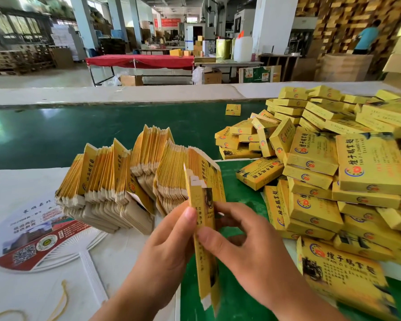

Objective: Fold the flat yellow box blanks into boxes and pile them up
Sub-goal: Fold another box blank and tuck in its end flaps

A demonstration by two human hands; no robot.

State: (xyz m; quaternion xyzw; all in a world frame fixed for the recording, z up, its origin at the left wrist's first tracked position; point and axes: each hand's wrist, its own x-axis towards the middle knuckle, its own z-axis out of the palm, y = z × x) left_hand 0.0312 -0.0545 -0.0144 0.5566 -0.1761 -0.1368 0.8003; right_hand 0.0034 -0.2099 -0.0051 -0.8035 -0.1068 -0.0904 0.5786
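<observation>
I hold one yellow box blank [203, 258] upright and edge-on between both hands, near the table's front. My left hand [164, 249] grips its left side, thumb pressed against the edge. My right hand [245, 246] pinches its right side with thumb and curled fingers. A fanned stack of flat yellow blanks [130, 179] stands on edge just behind my hands. A large heap of folded yellow boxes [329, 172] fills the right side. One folded box [340, 276] lies closest, by my right wrist.
A round printed hand fan [33, 237] lies on the white table [21, 293] at the left. A green conveyor belt [67, 133] runs across behind the blanks, with one small yellow box [233, 109] on it. A person [366, 38] stands far back right.
</observation>
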